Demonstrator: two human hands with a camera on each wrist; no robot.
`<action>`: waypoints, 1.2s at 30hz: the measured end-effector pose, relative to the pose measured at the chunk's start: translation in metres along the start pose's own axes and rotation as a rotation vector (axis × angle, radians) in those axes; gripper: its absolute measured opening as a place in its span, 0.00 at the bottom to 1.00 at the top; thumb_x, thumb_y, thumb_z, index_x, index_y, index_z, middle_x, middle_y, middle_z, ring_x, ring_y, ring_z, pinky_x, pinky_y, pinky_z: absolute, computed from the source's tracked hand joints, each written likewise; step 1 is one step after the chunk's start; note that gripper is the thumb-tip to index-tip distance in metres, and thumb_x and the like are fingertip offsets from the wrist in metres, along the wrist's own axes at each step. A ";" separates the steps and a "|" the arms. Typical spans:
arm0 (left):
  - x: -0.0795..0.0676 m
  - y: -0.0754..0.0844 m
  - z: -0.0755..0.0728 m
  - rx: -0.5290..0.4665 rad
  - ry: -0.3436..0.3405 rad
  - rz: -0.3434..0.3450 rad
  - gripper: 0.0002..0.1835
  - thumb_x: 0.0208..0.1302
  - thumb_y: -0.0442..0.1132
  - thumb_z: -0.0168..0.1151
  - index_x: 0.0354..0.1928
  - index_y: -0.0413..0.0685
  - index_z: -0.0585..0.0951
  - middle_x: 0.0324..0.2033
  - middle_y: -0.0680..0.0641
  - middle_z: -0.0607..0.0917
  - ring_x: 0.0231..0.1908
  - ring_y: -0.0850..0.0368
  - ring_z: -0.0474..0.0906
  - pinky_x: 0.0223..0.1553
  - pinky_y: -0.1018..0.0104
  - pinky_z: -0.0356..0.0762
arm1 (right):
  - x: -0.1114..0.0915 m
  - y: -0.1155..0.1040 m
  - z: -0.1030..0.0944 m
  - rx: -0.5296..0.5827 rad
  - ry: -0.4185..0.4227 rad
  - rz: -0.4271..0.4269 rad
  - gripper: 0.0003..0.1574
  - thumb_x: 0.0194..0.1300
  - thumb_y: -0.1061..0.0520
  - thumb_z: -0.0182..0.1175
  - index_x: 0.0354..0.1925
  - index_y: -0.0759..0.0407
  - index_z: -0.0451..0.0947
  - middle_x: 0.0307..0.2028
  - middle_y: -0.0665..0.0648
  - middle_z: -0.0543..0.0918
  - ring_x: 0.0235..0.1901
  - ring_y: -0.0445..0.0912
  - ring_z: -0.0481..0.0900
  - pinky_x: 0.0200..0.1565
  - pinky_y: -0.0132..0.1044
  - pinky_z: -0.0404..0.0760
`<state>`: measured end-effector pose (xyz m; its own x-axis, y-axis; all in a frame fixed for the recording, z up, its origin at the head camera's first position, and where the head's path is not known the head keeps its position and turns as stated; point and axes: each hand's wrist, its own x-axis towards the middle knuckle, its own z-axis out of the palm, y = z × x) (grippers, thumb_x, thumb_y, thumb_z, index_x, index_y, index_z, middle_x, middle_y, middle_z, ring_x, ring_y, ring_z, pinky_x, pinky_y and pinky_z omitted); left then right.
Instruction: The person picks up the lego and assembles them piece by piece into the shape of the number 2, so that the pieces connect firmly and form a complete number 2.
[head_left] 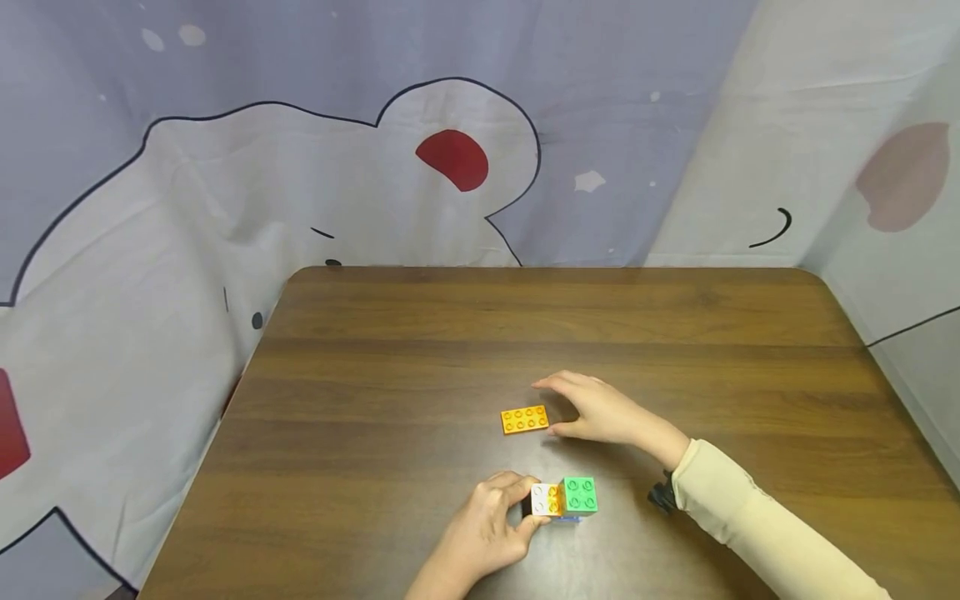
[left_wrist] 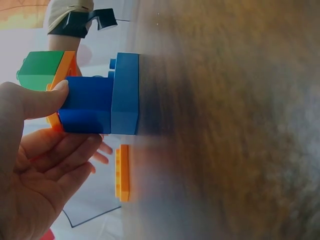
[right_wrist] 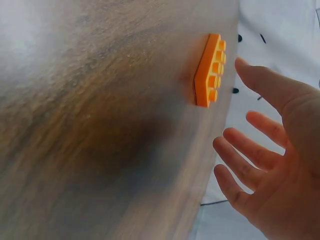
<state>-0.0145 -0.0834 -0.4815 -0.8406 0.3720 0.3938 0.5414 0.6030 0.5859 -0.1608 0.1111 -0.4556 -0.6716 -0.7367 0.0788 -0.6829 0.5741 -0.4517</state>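
Note:
My left hand [head_left: 486,523] pinches a stack of toy building bricks between thumb and fingers. A green brick [head_left: 580,495] tops the stack, on one end of a thin orange brick [left_wrist: 64,67]. Beneath these come a blue brick [left_wrist: 87,105] and a lighter blue brick [left_wrist: 125,95] at the bottom, close to the table. Farther back, a flat orange brick [head_left: 525,420] with two rows of studs lies on the table. Beside its right end is my right hand [head_left: 600,413], thumb and fingers spread and holding nothing; the thumb tip is right by the brick.
The brown wooden table [head_left: 390,333] reaches back to a patterned curtain [head_left: 315,183], which also hangs along both sides. A black strap with a small device [head_left: 663,495] is on the right wrist, at the end of a pale sleeve [head_left: 765,517].

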 end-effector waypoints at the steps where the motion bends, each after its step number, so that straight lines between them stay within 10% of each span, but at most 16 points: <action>1: 0.000 0.000 0.000 -0.002 -0.003 -0.002 0.15 0.47 0.37 0.71 0.39 0.42 0.84 0.33 0.53 0.83 0.37 0.65 0.78 0.41 0.79 0.76 | 0.002 -0.001 0.001 -0.003 -0.005 -0.008 0.40 0.50 0.46 0.70 0.60 0.54 0.70 0.54 0.53 0.77 0.55 0.49 0.74 0.55 0.51 0.72; 36: 0.001 0.000 0.001 -0.020 0.004 -0.010 0.13 0.47 0.37 0.71 0.38 0.44 0.84 0.32 0.54 0.83 0.36 0.64 0.79 0.40 0.79 0.76 | 0.018 -0.005 0.027 -0.099 -0.007 -0.050 0.23 0.53 0.51 0.69 0.45 0.60 0.80 0.36 0.51 0.77 0.36 0.43 0.75 0.40 0.39 0.78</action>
<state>-0.0153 -0.0823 -0.4817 -0.8458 0.3634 0.3906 0.5334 0.5921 0.6041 -0.1621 0.0851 -0.4759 -0.6342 -0.7676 0.0927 -0.7409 0.5689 -0.3570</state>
